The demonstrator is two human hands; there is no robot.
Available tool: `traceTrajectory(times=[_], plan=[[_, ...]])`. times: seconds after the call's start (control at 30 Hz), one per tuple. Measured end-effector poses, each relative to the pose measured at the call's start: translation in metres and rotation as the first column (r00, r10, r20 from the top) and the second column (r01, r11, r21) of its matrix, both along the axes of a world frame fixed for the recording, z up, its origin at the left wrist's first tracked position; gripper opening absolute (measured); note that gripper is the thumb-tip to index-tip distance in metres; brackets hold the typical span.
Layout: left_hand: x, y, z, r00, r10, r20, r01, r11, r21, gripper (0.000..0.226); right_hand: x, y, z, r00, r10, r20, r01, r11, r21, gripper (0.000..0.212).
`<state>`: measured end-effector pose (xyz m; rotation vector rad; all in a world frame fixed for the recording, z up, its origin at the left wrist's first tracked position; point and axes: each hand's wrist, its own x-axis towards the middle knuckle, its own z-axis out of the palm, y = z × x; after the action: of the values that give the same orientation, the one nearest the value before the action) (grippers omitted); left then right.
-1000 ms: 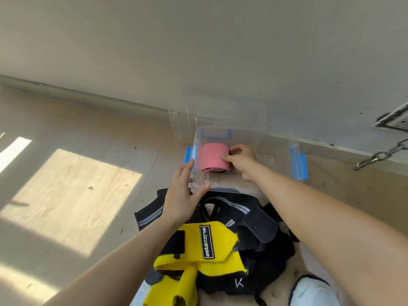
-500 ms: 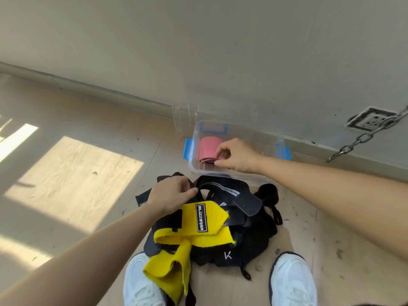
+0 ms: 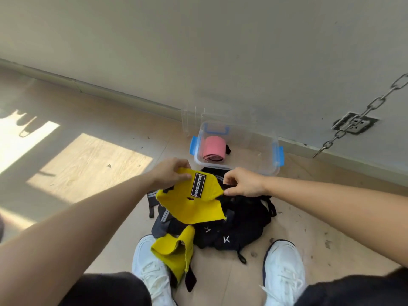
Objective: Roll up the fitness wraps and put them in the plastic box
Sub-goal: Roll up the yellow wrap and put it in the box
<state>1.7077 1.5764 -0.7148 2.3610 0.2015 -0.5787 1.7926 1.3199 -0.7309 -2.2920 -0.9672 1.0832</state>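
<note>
On the floor between the person's white shoes (image 3: 284, 268) lies a heap of black wraps (image 3: 242, 221), and the yellow wrap (image 3: 192, 208) is raised just above it. The left hand (image 3: 170, 173) pinches the wrap's upper left edge with curled fingers. The right hand (image 3: 242, 183) pinches at its right edge, thumb against forefinger; whether a black strap is caught in the same pinch cannot be told. Neither hand has begun a roll.

Beyond the heap, the plastic box (image 3: 273, 160) stands open by the wall. One pink roll (image 3: 213, 149) lies on its side at the box's left end. The rest of the box floor shows bare.

Risks noted:

- The yellow wrap's long tail hangs folded between the shoes, with a black strip beside it — if lifted further, it may drag black pieces along and tangle.
- The wrap is creased and held by its side edges. A roll started from this hold would likely run crooked and come out loose.
- A loose roll may spring open once released in the box, as nothing visible secures it.
- The box looks light — a careless reach could push it against the wall or tip the pink roll.
</note>
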Motion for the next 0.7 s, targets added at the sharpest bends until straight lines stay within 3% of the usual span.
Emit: traceTrajectory(times=[0.13, 0.2, 0.27, 0.37, 0.43, 0.6, 0.7], plan=[[0.005, -0.006, 0.009, 0.945, 0.114, 0.307, -0.156, 0.981, 0.116, 0.023, 0.008, -0.003, 0.04, 0.994, -0.108, -0.012, 0.109, 0.988, 0.106, 0.018], [-0.001, -0.012, 0.006, 0.879, 0.025, 0.477, -0.143, 0.967, 0.213, 0.03, 0.015, -0.009, 0.059, 0.987, -0.153, 0.043, 0.146, 0.981, 0.126, 0.011], [-0.014, -0.016, 0.0, 0.836, -0.17, 0.521, -0.002, 0.95, 0.313, 0.029, 0.021, -0.021, 0.075, 0.985, -0.152, 0.081, 0.146, 0.987, 0.073, 0.008], [-0.04, -0.024, -0.017, 0.794, -0.505, 0.338, 0.378, 0.846, 0.376, 0.03, 0.024, -0.047, 0.086, 0.991, -0.126, 0.053, 0.129, 0.99, -0.059, 0.003], [-0.06, -0.032, -0.031, 0.776, -0.611, 0.156, 0.528, 0.764, 0.37, 0.043, 0.022, -0.057, 0.085, 0.987, -0.159, 0.012, 0.16, 0.984, -0.083, 0.004], [-0.093, -0.045, -0.057, 0.663, -0.709, -0.241, 0.738, 0.565, 0.37, 0.08, 0.015, -0.055, 0.064, 0.978, -0.201, -0.061, 0.196, 0.977, -0.081, 0.008], [-0.091, -0.045, -0.058, 0.637, -0.715, -0.287, 0.761, 0.527, 0.378, 0.072, 0.013, -0.049, 0.057, 0.976, -0.195, -0.101, 0.187, 0.979, -0.086, 0.019]])
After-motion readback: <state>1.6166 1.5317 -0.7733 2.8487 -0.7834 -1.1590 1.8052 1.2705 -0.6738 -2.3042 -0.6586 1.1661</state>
